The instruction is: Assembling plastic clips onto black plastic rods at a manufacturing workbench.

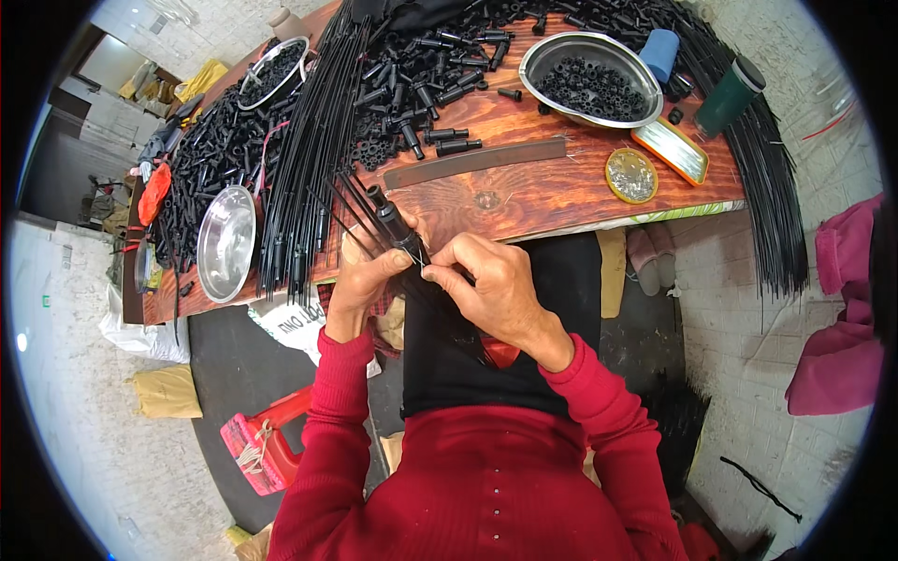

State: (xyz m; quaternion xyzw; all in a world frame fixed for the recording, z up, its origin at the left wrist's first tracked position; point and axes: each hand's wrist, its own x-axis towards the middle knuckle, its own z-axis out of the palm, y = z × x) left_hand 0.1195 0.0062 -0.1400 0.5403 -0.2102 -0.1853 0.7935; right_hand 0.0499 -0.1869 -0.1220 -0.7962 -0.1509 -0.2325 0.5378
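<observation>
Over the table's front edge, my left hand (367, 280) is closed round a black tubular plastic fitting (390, 217) and a few thin black rods (353, 201). The fitting stands tilted, its narrow end up and away from me. My right hand (491, 288) is closed in a pinch beside my left thumb. Between its thumb and forefinger shows a small thin whitish piece (417, 260), too small to name, against the fitting's lower end. The rods' lower parts fade into my dark clothing.
The wooden table (524, 201) carries heaped black fittings (421, 89), a bundle of long black rods (313, 140), a steel bowl of small black rings (589, 89), another steel bowl (226, 245), a round yellow-rimmed dish (631, 176), a flat brown strip (477, 163) and a green bottle (728, 98).
</observation>
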